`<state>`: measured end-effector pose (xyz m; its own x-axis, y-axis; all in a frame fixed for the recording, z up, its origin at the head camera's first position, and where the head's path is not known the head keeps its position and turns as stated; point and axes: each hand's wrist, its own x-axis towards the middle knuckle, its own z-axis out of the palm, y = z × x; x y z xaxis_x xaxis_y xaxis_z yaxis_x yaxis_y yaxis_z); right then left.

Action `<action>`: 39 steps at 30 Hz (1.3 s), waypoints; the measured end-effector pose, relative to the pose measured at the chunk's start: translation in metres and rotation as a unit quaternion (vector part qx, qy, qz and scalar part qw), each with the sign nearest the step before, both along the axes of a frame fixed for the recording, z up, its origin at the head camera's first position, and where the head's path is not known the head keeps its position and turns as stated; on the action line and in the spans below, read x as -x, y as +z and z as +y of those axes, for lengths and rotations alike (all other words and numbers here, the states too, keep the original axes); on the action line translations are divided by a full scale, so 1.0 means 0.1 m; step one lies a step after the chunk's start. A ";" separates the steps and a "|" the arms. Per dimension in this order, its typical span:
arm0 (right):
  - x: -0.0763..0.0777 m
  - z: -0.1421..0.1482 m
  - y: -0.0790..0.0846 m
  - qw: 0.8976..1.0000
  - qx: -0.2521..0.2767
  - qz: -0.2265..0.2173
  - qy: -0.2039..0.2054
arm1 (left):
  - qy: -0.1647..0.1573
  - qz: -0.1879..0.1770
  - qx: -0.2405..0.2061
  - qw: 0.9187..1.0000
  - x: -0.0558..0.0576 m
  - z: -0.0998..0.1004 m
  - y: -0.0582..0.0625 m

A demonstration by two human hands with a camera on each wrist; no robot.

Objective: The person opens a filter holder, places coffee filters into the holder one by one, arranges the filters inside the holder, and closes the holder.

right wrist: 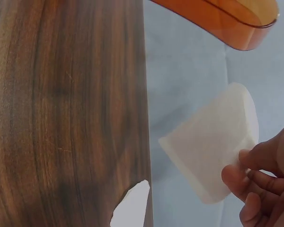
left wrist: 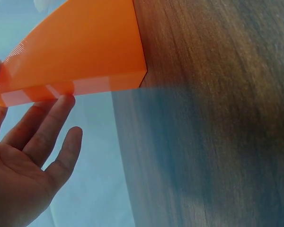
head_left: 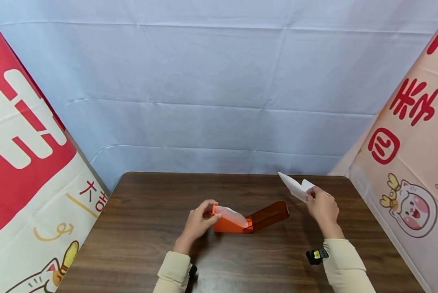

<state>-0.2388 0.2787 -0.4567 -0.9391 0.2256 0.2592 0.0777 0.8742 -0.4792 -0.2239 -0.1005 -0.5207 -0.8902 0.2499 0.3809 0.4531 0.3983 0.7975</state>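
An orange plastic filter holder (head_left: 229,226) sits on the table with its see-through brown-orange lid (head_left: 268,216) swung out to the right. White paper filters (head_left: 230,215) stand inside it. At its left end my left hand (head_left: 200,219) grips the holder, thumb on the near side and fingers against the end wall (left wrist: 61,87). To the right of the lid, raised over the table's far part, my right hand (head_left: 322,205) pinches a white paper coffee filter (right wrist: 213,142) between thumb and fingertips. Another white paper piece (right wrist: 131,208) shows beside it.
The dark wood table (head_left: 138,228) ends at a pale blue cloth wall (head_left: 204,101). Printed banners hang on the left (head_left: 28,142) and right (head_left: 402,162) sides. A black wrist device (head_left: 316,256) is on the right forearm.
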 end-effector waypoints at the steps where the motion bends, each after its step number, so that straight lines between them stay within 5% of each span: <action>1: -0.01 0.00 0.01 1.000 0.002 0.002 0.001 | 0.000 -0.001 0.001 1.000 0.00 0.00 0.00; 25: -0.18 -0.18 0.22 0.990 0.027 0.133 0.033 | 0.004 -0.004 0.003 1.000 -0.01 0.00 0.00; 39: -0.23 -0.34 0.34 0.984 0.043 0.165 0.059 | 0.001 -0.002 0.000 1.000 -0.01 0.00 -0.01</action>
